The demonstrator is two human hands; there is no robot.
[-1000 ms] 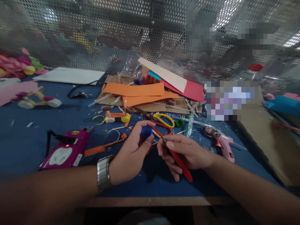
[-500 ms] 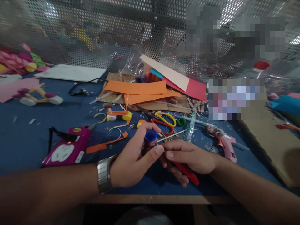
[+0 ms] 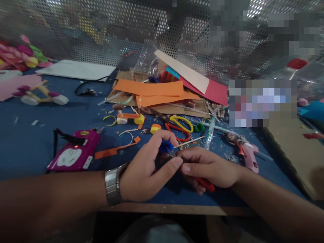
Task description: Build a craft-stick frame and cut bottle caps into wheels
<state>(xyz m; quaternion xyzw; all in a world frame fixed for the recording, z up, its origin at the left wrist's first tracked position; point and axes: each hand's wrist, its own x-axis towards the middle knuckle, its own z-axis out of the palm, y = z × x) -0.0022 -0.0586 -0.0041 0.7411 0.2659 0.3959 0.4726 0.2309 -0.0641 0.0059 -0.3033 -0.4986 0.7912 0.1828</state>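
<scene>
In the head view, my left hand (image 3: 149, 168), with a metal watch at the wrist, is closed around a small blue bottle cap (image 3: 165, 146) between curled index finger and thumb. My right hand (image 3: 207, 165) grips a red-handled tool (image 3: 206, 184); the handle sticks out below the palm. A thin metal tip shows beside the cap, but the fingers hide most of the tool, so its kind is unclear. The two hands meet just above the table's front edge. Beyond them lie scissors (image 3: 181, 126) with yellow and red handles and a green cap (image 3: 199, 127).
A magenta box (image 3: 76, 152) with a plugged-in cord sits at left, a pink glue gun (image 3: 249, 155) at right. Orange paper strips (image 3: 152, 88) lie on cardboard behind. A wheeled stick model (image 3: 40, 94) stands far left. A cardboard sheet (image 3: 291, 145) lies right.
The blue cap has tilted in my left hand so its side faces me more. The red handle shows less below my right hand. The whole view has shifted slightly.
</scene>
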